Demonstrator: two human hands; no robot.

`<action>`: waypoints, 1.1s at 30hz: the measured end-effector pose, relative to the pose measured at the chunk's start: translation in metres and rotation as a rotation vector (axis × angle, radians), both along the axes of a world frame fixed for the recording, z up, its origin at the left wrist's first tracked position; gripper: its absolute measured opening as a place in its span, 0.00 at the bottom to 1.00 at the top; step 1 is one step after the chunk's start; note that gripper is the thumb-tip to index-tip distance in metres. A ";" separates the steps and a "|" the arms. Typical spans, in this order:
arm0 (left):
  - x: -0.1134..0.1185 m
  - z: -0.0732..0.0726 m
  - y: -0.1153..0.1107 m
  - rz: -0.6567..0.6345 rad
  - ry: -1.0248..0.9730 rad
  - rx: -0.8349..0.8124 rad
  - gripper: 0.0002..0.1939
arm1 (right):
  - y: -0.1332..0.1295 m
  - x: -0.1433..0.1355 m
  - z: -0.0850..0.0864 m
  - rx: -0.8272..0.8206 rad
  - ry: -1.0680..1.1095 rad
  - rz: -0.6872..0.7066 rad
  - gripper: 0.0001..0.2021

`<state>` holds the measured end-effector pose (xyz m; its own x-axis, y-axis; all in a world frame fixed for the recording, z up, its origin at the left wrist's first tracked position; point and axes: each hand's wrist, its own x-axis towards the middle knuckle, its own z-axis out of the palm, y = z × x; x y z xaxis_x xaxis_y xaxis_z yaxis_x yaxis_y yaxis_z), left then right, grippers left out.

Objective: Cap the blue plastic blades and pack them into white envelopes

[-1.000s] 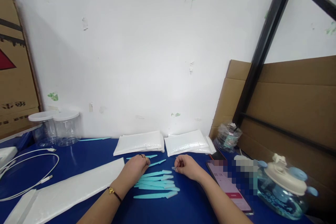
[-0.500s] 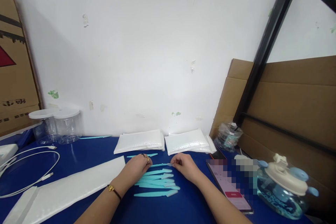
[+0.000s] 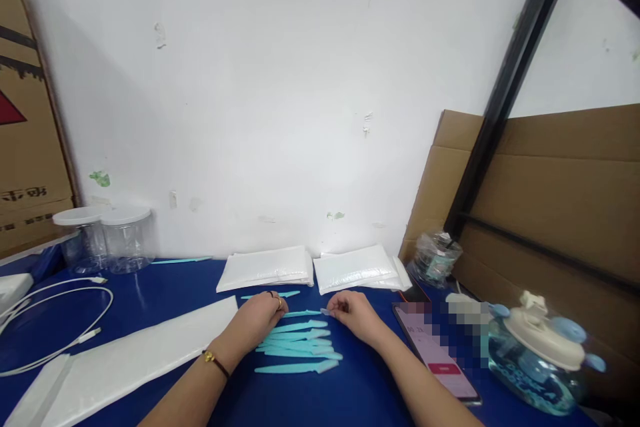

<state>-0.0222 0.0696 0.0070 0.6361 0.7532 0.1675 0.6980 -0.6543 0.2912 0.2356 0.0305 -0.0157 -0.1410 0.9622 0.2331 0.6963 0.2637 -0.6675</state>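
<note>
The left hand [image 3: 259, 317] pinches a turquoise tool [image 3: 304, 313] over the bench [image 3: 370, 387], beside similar tools [image 3: 295, 368]; the right hand [image 3: 356, 315] closes narrowly on a clear piece [image 3: 325, 311] at its tip (light, aligned fingertips suit it).

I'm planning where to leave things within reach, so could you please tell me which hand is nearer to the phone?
The right hand. It is just left of the phone; the left hand is farther left, beyond the right hand.

L hand [image 3: 264, 315] wears gold ring [image 3: 280, 304], dk bracelet [image 3: 219, 365] w/ gold charm [image 3: 209, 356].
</note>
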 end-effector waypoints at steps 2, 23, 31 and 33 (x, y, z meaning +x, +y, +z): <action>0.005 0.003 -0.004 -0.017 0.007 -0.015 0.13 | -0.002 -0.008 0.000 0.015 0.001 0.013 0.08; -0.015 -0.006 0.015 0.128 0.036 0.100 0.11 | 0.010 0.023 0.000 0.122 -0.269 -0.080 0.06; 0.003 0.002 0.001 0.027 0.047 0.052 0.12 | 0.008 -0.001 -0.001 0.172 -0.213 0.077 0.07; 0.006 0.002 0.001 0.021 0.042 0.047 0.12 | 0.008 -0.003 -0.003 0.180 -0.200 0.075 0.07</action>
